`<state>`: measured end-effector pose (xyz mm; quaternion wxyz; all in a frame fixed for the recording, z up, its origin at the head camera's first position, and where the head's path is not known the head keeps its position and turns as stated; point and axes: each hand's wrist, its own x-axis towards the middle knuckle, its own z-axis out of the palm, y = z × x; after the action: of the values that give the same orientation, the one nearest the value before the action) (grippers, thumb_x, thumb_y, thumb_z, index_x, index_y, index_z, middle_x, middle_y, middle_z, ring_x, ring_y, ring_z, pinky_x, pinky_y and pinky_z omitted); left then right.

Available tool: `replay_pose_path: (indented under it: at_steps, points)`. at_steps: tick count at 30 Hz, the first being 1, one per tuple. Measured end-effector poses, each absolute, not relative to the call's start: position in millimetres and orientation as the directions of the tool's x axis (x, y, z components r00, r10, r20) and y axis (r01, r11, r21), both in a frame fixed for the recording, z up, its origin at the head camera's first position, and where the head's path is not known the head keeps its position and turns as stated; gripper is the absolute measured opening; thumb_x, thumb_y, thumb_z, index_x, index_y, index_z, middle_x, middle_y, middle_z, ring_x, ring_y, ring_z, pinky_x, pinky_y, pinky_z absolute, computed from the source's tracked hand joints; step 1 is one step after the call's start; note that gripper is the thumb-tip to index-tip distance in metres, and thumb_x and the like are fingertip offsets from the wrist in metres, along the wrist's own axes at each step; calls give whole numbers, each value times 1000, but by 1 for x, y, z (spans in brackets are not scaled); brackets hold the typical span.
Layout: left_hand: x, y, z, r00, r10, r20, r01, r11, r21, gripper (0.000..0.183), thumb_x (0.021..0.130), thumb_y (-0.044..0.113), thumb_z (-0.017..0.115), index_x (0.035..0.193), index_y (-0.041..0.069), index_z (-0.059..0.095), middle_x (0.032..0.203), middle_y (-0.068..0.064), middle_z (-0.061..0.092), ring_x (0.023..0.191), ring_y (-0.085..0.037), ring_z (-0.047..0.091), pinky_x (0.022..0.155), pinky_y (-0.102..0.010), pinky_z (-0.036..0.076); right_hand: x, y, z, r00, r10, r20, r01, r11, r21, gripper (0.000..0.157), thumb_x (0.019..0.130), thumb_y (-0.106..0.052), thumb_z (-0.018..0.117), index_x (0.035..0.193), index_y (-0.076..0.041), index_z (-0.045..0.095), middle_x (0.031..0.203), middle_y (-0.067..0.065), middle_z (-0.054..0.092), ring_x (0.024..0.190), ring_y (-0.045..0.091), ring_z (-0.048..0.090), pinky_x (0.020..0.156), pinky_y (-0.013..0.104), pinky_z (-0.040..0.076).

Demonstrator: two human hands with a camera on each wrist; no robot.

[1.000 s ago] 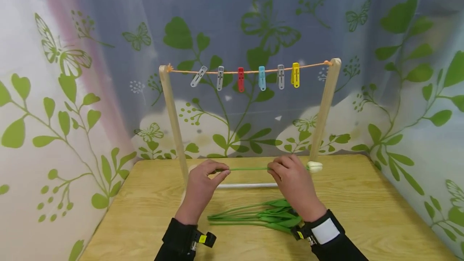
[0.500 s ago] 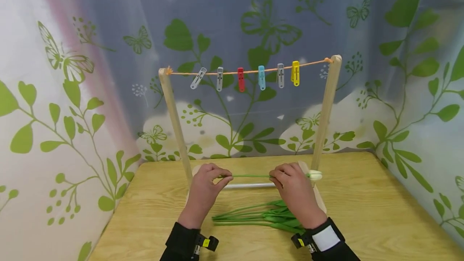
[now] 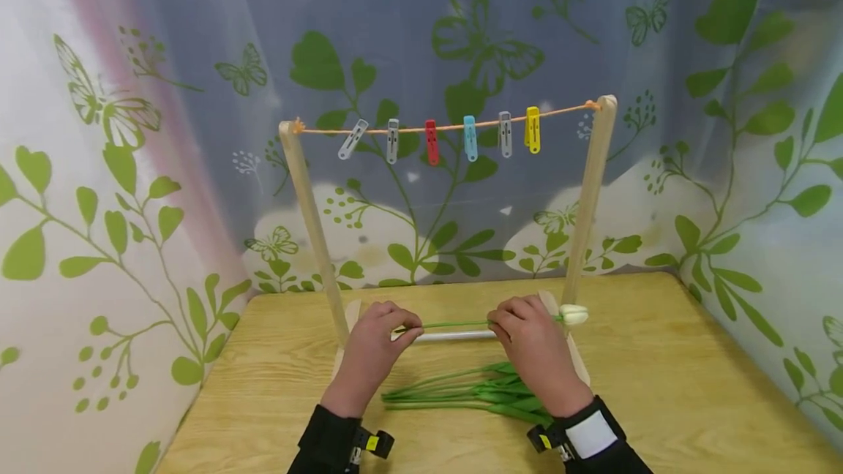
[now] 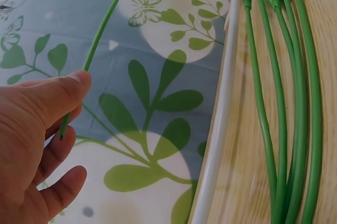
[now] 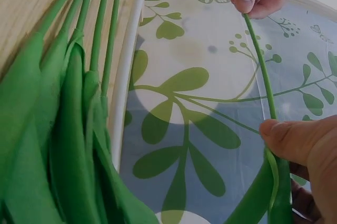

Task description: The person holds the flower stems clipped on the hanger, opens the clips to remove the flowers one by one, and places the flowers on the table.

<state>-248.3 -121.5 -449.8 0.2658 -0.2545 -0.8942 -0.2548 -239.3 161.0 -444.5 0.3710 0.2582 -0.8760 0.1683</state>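
Note:
Stretched level between both hands is a white tulip (image 3: 574, 314) with a thin green stem (image 3: 454, 324). My left hand (image 3: 377, 342) pinches the stem near its cut end, which pokes out past the thumb in the left wrist view. My right hand (image 3: 535, 346) pinches it farther up, where the stem meets a leaf (image 5: 281, 192) in the right wrist view. The white bloom sticks out to the right of that hand. Below, on the table, lies a bunch of green stems and leaves (image 3: 474, 390); the right hand and wrist hide its right end.
Behind the hands stands a wooden frame (image 3: 586, 203) with an orange string (image 3: 454, 127) across its top. Several clothespins hang there, among them a red one (image 3: 431, 142) and a yellow one (image 3: 533, 130). A white rod (image 3: 454, 336) joins the frame low down on the wooden table (image 3: 658, 357).
Both hands have come slightly lower and nearer with the tulip, so its stem now appears just above the white rod. The grip on it looks the same. The camera view has shifted a little.

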Motion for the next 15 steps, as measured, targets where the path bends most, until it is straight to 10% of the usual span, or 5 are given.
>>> replay_pose_path:
  at_steps: [15]
  points:
    - [-256,-123,-469,-831,471,296,548,783,295,4,94,24,78,98,23,77,90,11,62,82,-10,61,72,-26,57,-239,151,-470,-767,-386,512,-503,857,-108,11,80,-17,90,87,-19,81,81,-7,64,79,18,59,67,29,57]
